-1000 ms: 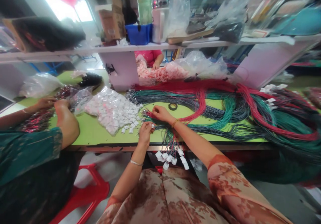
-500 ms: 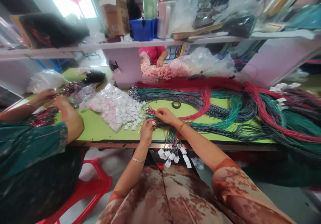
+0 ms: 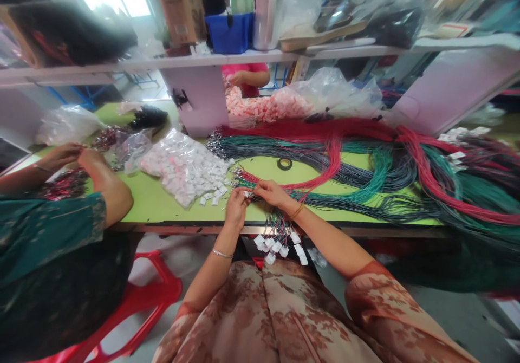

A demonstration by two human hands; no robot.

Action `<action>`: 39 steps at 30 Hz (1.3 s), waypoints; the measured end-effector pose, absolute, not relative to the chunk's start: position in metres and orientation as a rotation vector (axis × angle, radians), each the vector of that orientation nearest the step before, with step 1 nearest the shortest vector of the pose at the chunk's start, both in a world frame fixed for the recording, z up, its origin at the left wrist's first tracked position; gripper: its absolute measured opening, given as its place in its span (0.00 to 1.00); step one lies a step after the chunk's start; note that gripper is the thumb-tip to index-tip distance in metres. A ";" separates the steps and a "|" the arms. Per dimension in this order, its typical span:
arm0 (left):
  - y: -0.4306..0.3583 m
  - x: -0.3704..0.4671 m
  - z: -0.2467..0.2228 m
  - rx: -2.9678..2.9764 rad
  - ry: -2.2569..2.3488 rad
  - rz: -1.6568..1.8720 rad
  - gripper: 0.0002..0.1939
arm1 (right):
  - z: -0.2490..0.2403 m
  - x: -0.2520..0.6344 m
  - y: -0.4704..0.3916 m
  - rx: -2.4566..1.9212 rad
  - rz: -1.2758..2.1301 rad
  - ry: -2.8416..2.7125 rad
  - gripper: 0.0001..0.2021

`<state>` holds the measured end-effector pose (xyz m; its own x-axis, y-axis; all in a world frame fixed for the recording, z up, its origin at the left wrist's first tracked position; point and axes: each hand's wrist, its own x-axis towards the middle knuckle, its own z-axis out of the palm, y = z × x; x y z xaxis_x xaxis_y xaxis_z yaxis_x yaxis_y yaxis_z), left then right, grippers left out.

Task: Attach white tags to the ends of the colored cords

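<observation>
Left hand (image 3: 236,206) is pinching a small white connector (image 3: 246,194) at its fingertips, at the near edge of the green counter (image 3: 154,206). Right hand (image 3: 273,192) is lying just at 3 o'clock of it, fingers closing on the ends of a few thin wires (image 3: 260,185); the contact point between the two hands is too small to make out, so whether a wire is seated in the connector cannot be told.

A bunch of wires is hanging over the counter edge at 6 o'clock of the right hand, ending in white connectors (image 3: 280,245); about eight are showing, some overlapping, exact count uncertain.

At 10 o'clock of the left hand, one clear bag of white connectors (image 3: 179,165) is lying open, with roughly eight loose pieces spilling toward the hands. At 12 o'clock of the right hand, one small black tape roll (image 3: 285,163) is sitting on the counter.

Wire bundles (image 3: 365,162) in red, green and dark grey are looping across the counter toward 3 o'clock; strands are uncountable and the far right is blurring out and cut off.

At 9 o'clock, a second person's two hands (image 3: 65,154) are working over a dark red heap, detail unreadable. At 12 o'clock, a third person in pink (image 3: 247,77) is mostly hidden by the shelf (image 3: 122,66).
</observation>
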<state>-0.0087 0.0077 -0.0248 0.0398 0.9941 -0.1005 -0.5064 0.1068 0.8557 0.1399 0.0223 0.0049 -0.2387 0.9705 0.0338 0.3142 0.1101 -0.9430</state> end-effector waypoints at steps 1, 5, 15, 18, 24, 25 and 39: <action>0.007 -0.008 -0.025 0.739 0.851 1.337 0.15 | 0.005 0.139 0.022 -1.277 1.122 -1.679 0.14; 0.007 -0.005 -0.027 0.788 0.913 1.375 0.15 | 0.003 0.136 0.021 -1.305 1.012 -1.761 0.15; 0.006 -0.002 -0.028 0.860 0.992 1.383 0.15 | 0.002 0.139 0.009 -1.322 0.751 -1.959 0.13; 0.005 -0.002 -0.025 0.932 0.996 1.367 0.15 | 0.003 0.136 0.005 -1.424 0.642 -2.013 0.12; -0.002 -0.004 -0.021 1.157 1.041 1.291 0.13 | 0.014 0.161 -0.012 -1.442 0.351 -2.067 0.13; -0.003 -0.005 -0.021 1.220 1.079 1.286 0.12 | 0.014 0.174 -0.015 -1.452 0.269 -2.044 0.16; -0.005 0.015 -0.023 2.286 1.311 0.919 0.06 | -0.017 0.327 -0.025 -1.624 -0.082 -2.285 0.25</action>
<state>0.0145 -0.0051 -0.0233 0.3620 0.8591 0.3618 0.6331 -0.5114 0.5810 0.3274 -0.0248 -0.0169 -0.2922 0.9074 0.3021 0.9267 0.3466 -0.1449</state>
